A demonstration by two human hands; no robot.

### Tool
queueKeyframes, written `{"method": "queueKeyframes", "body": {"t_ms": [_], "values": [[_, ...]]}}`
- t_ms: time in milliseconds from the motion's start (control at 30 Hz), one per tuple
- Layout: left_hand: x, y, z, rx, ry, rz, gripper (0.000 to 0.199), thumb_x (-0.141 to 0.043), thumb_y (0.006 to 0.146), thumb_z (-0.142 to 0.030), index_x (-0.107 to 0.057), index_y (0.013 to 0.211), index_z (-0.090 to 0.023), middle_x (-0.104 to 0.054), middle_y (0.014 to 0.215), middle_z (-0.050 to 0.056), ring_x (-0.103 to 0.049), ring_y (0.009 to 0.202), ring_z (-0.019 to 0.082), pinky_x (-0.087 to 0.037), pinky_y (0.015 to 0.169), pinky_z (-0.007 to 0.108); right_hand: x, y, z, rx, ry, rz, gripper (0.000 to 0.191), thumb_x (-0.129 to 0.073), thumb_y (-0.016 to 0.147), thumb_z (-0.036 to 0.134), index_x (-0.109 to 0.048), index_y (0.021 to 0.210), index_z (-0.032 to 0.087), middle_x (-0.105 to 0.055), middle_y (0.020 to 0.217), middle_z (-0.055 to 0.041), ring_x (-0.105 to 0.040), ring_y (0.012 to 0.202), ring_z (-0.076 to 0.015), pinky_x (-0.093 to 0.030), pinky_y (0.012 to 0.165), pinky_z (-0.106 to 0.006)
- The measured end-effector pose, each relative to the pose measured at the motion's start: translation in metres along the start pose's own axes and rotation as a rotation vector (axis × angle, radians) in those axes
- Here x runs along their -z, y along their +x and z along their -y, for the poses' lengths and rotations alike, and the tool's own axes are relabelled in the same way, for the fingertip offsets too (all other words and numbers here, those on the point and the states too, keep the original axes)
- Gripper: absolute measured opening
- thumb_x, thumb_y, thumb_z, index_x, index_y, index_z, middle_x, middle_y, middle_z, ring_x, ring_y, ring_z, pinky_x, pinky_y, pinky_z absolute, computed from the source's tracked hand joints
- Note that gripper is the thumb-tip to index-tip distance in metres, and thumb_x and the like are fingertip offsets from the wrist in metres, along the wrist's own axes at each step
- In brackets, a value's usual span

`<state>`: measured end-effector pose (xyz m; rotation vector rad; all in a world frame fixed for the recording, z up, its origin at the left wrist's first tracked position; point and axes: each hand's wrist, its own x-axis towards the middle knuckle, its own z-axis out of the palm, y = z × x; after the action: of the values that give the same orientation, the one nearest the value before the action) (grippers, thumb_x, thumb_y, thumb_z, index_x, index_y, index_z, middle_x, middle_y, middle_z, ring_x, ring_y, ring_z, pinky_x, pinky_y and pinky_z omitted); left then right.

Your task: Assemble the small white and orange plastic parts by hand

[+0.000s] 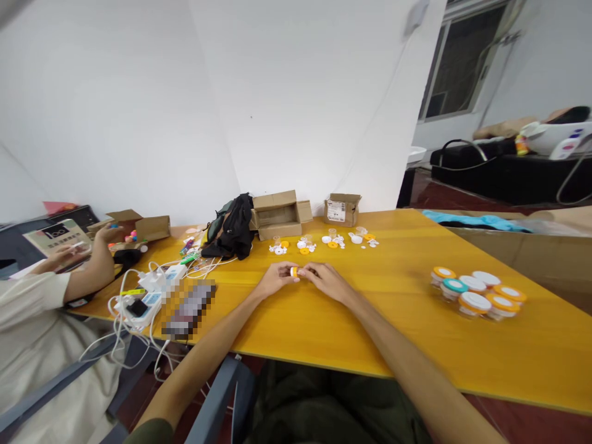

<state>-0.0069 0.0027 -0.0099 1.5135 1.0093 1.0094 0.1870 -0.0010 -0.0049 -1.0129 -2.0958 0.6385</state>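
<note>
Above the middle of the table, my left hand is closed on a small orange-and-white cap. My right hand meets it from the other side, its fingertips pinched at the cap's right edge. The cap's finer details are too small to make out. Beyond the hands lie small groups of loose parts: white discs, orange rings and clear cups. Over on the right stands a cluster of several clear jars with orange-and-white lids, one of them with a teal lid.
An open cardboard box, a smaller box and a black bag stand along the wall. To my left are power strips with tangled white cables and a blurred-out phone. Another person's arm rests at the far left.
</note>
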Motion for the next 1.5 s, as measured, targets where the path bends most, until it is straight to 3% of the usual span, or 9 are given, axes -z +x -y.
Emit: {"method": "queueKeyframes", "body": {"t_ms": [233, 533, 767, 1133, 1300, 1500], "values": [[-0.0013, -0.0011, -0.0039, -0.008, 0.011, 0.002, 0.044, -0.088, 0.055, -0.032, -0.071, 0.093, -0.016, -0.075, 0.098, 0.008, -0.069, 0.093, 0.023, -0.051, 0.09, 0.035, -0.0016, -0.0007, -0.0028, -0.013, 0.066, 0.001, 0.02, -0.058, 0.085, 0.039, -0.062, 0.094, 0.021, -0.07, 0.078, -0.0012, -0.063, 0.069, -0.0181, -0.048, 0.065, -0.028], [-0.0011, -0.0014, -0.004, 0.003, 0.004, -0.002, 0.046, -0.088, 0.053, -0.031, -0.07, 0.091, -0.015, -0.075, 0.095, 0.007, -0.069, 0.091, 0.022, -0.05, 0.089, 0.036, -0.0015, 0.0021, -0.0043, -0.04, -0.02, 0.014, 0.033, -0.044, 0.093, 0.041, -0.062, 0.074, 0.021, -0.068, 0.071, -0.0027, -0.062, 0.07, -0.019, -0.044, 0.065, -0.029], [-0.0026, -0.0028, -0.0083, -0.006, 0.003, 0.002, 0.046, -0.088, 0.053, -0.033, -0.071, 0.092, -0.015, -0.075, 0.098, 0.008, -0.068, 0.092, 0.022, -0.049, 0.089, 0.034, -0.0017, 0.0013, -0.0031, -0.03, 0.13, 0.009, 0.02, -0.058, 0.083, 0.039, -0.062, 0.091, 0.021, -0.07, 0.083, -0.0025, -0.062, 0.073, -0.0187, -0.047, 0.069, -0.029], [-0.0012, -0.0016, -0.0034, -0.011, -0.015, 0.001, 0.045, -0.088, 0.054, -0.031, -0.071, 0.092, -0.015, -0.075, 0.095, 0.008, -0.069, 0.091, 0.022, -0.049, 0.09, 0.034, -0.0014, 0.0036, -0.0032, -0.078, 0.034, 0.019, 0.042, -0.042, 0.092, 0.05, -0.058, 0.065, 0.021, -0.063, 0.059, -0.0023, -0.058, 0.06, -0.0184, -0.04, 0.06, -0.028], [-0.0011, -0.0018, -0.0053, -0.022, -0.024, 0.013, 0.045, -0.088, 0.054, -0.031, -0.071, 0.092, -0.015, -0.075, 0.097, 0.008, -0.069, 0.091, 0.022, -0.049, 0.091, 0.035, -0.0029, 0.0036, -0.0048, -0.09, 0.056, 0.016, 0.041, -0.041, 0.092, 0.049, -0.059, 0.067, 0.021, -0.063, 0.061, -0.0023, -0.06, 0.061, -0.0189, -0.042, 0.061, -0.029], [-0.0013, -0.0017, -0.0067, -0.027, -0.019, 0.012, 0.044, -0.088, 0.055, -0.032, -0.072, 0.092, -0.014, -0.075, 0.099, 0.009, -0.069, 0.091, 0.022, -0.049, 0.091, 0.034, -0.0063, 0.0029, -0.0086, -0.047, 0.286, -0.019, 0.032, -0.059, 0.081, 0.051, -0.06, 0.091, 0.021, -0.068, 0.082, -0.0034, -0.063, 0.07, -0.0183, -0.048, 0.06, -0.028]]}}
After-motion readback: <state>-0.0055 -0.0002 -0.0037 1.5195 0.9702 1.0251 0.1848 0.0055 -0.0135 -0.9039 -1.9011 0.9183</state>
